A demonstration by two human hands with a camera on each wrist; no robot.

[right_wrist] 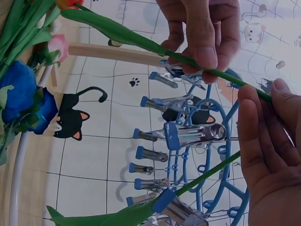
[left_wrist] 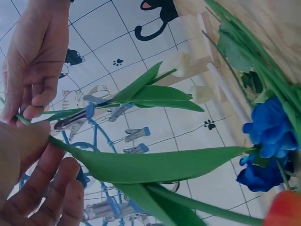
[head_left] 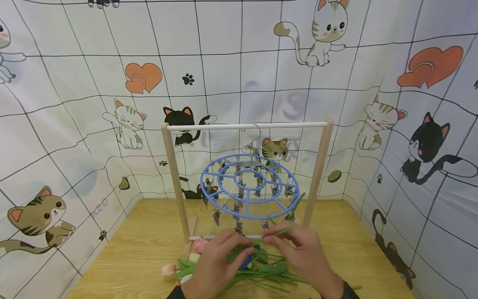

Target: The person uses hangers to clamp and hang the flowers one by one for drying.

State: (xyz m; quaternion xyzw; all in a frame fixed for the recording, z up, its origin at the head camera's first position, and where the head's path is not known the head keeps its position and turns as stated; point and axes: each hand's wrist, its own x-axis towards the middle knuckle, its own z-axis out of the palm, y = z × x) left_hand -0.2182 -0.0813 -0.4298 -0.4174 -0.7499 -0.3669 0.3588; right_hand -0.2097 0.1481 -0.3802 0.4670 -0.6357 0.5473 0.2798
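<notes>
My left hand (head_left: pixel 214 265) pinches the green stem (right_wrist: pixel 230 79) of an artificial tulip between thumb and fingers. Farther along, near the stem's end, my right hand (right_wrist: pixel 273 155) holds it with thumb and fingertips. The tulip's orange-red bloom (left_wrist: pixel 284 212) points down, with a long leaf (left_wrist: pixel 160 164) along the stem. Behind the hands hangs a round blue clip hanger (head_left: pixel 246 216), with metal clips (right_wrist: pixel 197 134) dangling from its rings. Tulips with white blooms (left_wrist: pixel 178 63) hang upside down at the hanger's clips, beyond the right hand in the left wrist view.
A wooden rack with a white top bar (head_left: pixel 224 126) carries the hanger. Under the hands, loose flowers lie on the wooden table (head_left: pixel 123 249): green stems (head_left: pixel 272 272), blue blooms (left_wrist: pixel 270 127), a pink bloom (head_left: pixel 200 245) and a peach bloom (head_left: pixel 169 269). Cat-printed cloth (head_left: pixel 224 74) surrounds the table.
</notes>
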